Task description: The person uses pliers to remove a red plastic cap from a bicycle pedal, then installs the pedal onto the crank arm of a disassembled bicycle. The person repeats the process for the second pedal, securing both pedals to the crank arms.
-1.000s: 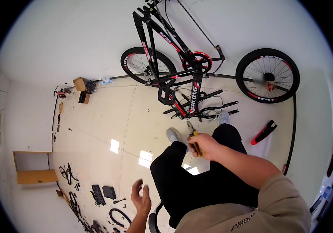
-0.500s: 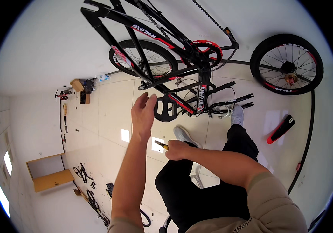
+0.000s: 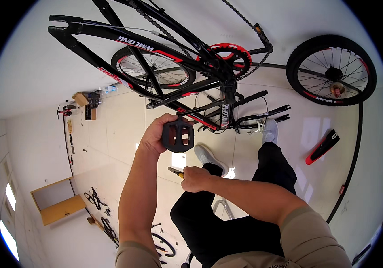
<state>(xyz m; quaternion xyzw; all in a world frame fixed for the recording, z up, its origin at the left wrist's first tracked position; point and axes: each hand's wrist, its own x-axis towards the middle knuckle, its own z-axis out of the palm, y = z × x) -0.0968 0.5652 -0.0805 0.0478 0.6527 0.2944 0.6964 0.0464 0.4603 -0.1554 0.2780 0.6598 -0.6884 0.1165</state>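
My left hand [image 3: 157,134] is closed around a black flat pedal [image 3: 178,135], with the thumb side at the crank end and fingers partly hidden behind it. The pedal sits at the end of a crank arm on a black bicycle frame [image 3: 135,43] with red and white markings. The frame stands tilted in front of me, its rear dropouts pointing to the upper left. On its far side is a red and black chainring [image 3: 244,56]. Lower down, my right hand [image 3: 196,179] is closed on yellow-handled pliers [image 3: 175,172], dark jaws pointing left, apart from the bike.
A loose wheel [image 3: 332,100] leans on the wall at right; another wheel [image 3: 187,80] is behind the frame. A black and red mudguard [image 3: 323,146] lies on the floor. Boxes [image 3: 81,98] stand far left. More bicycle parts [image 3: 95,198] lie at lower left, near an orange-brown cabinet [image 3: 64,209].
My left hand, open beside the pedal before, has closed on it. The bicycle frame has shifted left and the pedal lower. My right hand has moved slightly left and down with the pliers.
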